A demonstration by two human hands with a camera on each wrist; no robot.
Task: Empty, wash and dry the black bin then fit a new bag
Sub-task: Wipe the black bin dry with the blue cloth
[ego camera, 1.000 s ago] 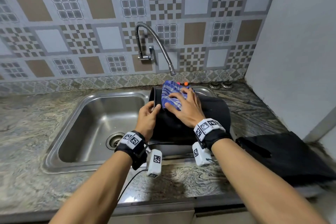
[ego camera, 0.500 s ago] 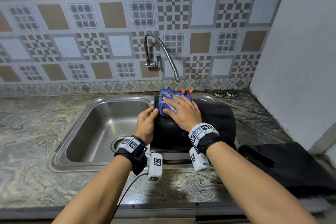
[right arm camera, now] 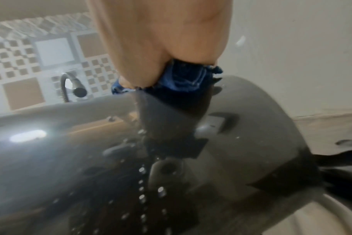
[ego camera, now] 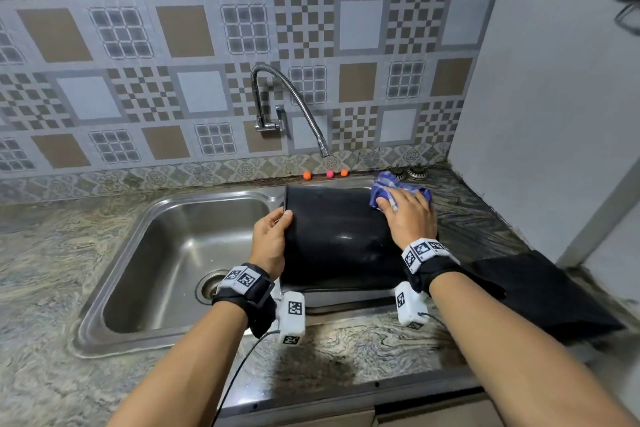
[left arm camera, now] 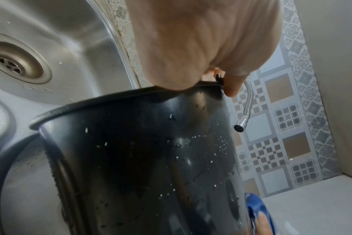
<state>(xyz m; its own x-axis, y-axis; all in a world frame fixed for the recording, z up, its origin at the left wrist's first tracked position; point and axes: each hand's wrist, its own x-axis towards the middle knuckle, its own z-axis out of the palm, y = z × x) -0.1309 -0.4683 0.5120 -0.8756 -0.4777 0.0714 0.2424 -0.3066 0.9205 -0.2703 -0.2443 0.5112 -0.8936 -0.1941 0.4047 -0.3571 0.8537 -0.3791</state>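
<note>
The black bin [ego camera: 332,236] lies on its side across the right end of the steel sink [ego camera: 180,253], its open mouth facing left over the basin. Water drops dot its wall [left arm camera: 143,167] [right arm camera: 90,159]. My left hand [ego camera: 272,239] grips the bin's rim [left arm camera: 131,97], thumb on the outside. My right hand [ego camera: 408,215] lies flat on a blue checked cloth [ego camera: 398,192] and presses it onto the bin's far right end, near its base; the cloth [right arm camera: 183,79] shows under the palm in the right wrist view.
A folded black bag [ego camera: 540,291] lies on the marble counter [ego camera: 52,270] to the right of the bin. The flexible tap [ego camera: 294,104] hangs over the bin. Three small coloured balls [ego camera: 329,174] sit behind the sink. A white wall [ego camera: 554,97] closes the right side.
My right hand has slid the blue cloth along the bin from its left rim to its right end. The left hand keeps its hold on the rim.
</note>
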